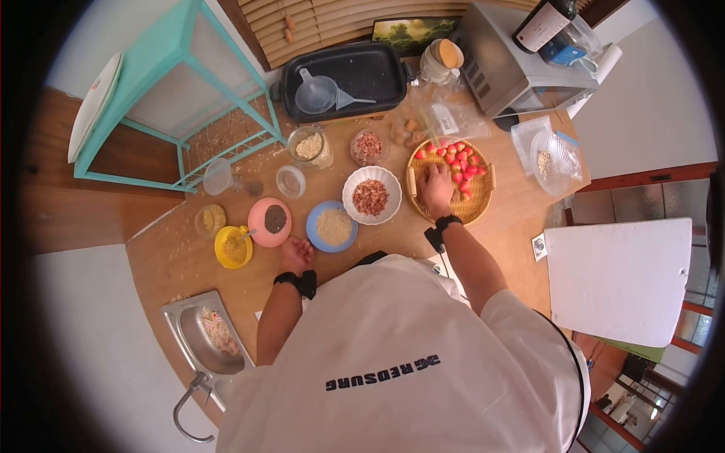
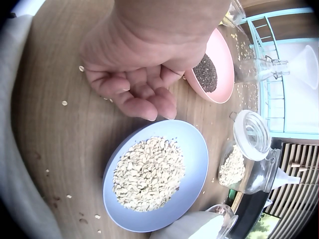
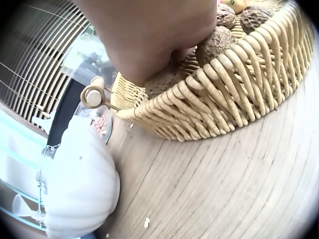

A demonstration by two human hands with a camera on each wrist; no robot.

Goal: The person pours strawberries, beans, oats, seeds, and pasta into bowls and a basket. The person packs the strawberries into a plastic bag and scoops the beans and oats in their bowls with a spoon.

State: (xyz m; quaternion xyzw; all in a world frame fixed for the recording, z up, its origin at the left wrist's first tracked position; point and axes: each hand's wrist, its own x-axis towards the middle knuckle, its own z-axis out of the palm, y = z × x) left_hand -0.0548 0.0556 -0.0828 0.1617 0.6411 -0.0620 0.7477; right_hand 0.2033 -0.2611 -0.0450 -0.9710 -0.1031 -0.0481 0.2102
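Right of centre in the head view, the woven basket (image 1: pixel 477 205) of walnuts (image 3: pixel 215 44) and red fruit (image 1: pixel 462 160) holds the right hand (image 1: pixel 436 187), fingers hidden, grip untellable. The left hand (image 2: pixel 144 74) hangs loosely curled, empty, over the wooden table (image 1: pixel 181 257) beside the blue bowl of oats (image 2: pixel 192 164).

A round wooden table (image 1: pixel 174 257) stands by a turquoise frame (image 1: pixel 162 53), slatted blinds (image 1: pixel 332 19) and pale walls.

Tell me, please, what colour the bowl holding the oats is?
Light blue bowl, clearest in the left wrist view.
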